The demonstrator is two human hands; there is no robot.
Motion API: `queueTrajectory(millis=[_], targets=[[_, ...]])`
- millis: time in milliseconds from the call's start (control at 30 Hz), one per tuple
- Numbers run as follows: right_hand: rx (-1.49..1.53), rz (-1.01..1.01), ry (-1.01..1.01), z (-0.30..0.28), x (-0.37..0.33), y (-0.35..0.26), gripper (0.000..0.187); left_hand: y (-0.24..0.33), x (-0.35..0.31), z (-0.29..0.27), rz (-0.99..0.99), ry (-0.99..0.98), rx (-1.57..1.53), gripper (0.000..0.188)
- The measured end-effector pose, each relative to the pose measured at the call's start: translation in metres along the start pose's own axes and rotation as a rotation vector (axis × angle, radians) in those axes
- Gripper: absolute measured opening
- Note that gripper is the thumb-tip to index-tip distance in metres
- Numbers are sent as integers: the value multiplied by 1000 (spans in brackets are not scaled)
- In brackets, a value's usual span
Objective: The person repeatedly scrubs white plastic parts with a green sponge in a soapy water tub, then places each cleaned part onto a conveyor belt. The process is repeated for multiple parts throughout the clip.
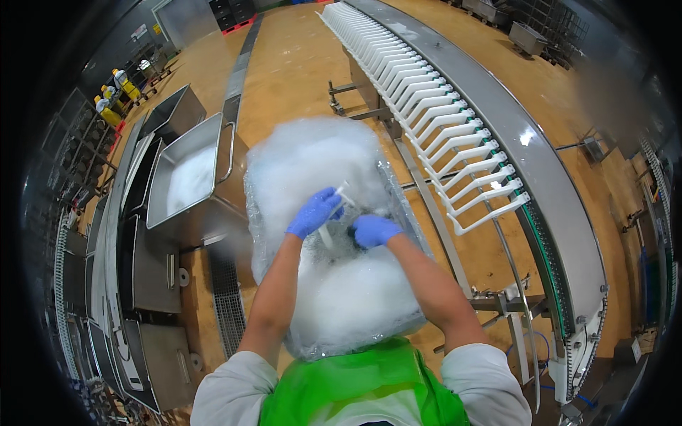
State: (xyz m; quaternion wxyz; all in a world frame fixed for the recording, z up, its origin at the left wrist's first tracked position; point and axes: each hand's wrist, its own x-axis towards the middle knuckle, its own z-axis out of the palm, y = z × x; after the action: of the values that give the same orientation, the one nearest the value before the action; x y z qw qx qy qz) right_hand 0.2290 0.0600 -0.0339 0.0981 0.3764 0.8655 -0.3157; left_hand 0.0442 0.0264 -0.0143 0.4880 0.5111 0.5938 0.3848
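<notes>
In front of me stands a plastic-lined tub heaped with white foam. My left hand, in a blue glove, is closed around a white plastic conveyor arm. One end of it sticks up above the fingers, while a lower part reaches down to the grey, sudsy water. Just to its right, my blue-gloved right hand curls over a dark, pad-like thing at the water. Most of that thing is hidden under the glove, so its kind is unclear.
To the right curves a conveyor with a row of white plastic arms jutting toward the tub. Steel bins line the left, beside a bin with foam. A floor drain grate runs between. People in yellow stand far left.
</notes>
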Motion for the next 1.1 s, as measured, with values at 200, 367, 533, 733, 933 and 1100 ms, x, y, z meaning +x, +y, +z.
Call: queueTrajectory(millis=[200, 367, 533, 733, 933, 1100], targets=[[1030, -85, 271, -56, -31, 6, 26, 10, -9, -11, 59, -2, -593, 30], [1299, -278, 417, -69, -48, -24, 33, 15, -10, 8, -96, -121, -625, 32], [832, -336, 643, -55, -34, -28, 28, 25, -22, 29, -169, -196, -721, 39], [1294, -405, 526, -69, -48, -14, 34, 27, -24, 30, -56, -374, -692, 41], [1203, -258, 378, -75, -51, -18, 32, 32, -27, 41, -121, -363, -715, 34], [1266, -260, 504, -70, -54, -14, 32, 23, -18, 35, 54, 26, -354, 33]])
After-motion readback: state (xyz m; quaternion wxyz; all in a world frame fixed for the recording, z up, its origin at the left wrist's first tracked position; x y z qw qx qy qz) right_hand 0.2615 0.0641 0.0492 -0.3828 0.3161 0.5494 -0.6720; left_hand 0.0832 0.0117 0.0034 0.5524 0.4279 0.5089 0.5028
